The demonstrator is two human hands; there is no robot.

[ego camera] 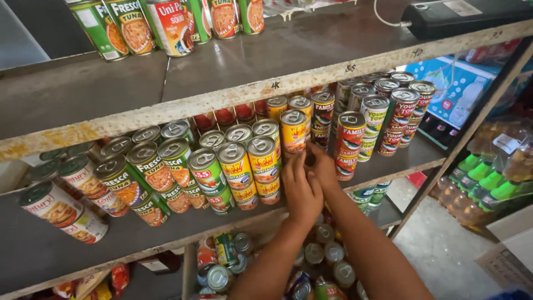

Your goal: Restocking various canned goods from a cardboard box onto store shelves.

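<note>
Both my hands reach to the middle shelf (166,222), pressed together in the gap between a stack of yellow cans (292,132) and a stack of red cans (350,145). My left hand (300,190) shows its back, fingers straight and pointing up at the base of the yellow stack. My right hand (323,165) lies just behind and right of it, fingertips at the yellow stack's lower can. Whatever sits between the hands is hidden. Left of them stand yellow-and-red cans (262,166) and green-topped cans (206,173).
The rusty shelf edge (222,100) of the top shelf overhangs the cans, with tall green cans (130,25) and a black box (466,16) on it. More cans (327,255) fill the shelf below. Green-capped bottles (483,178) stand at the right, with cardboard boxes (511,255) on the floor.
</note>
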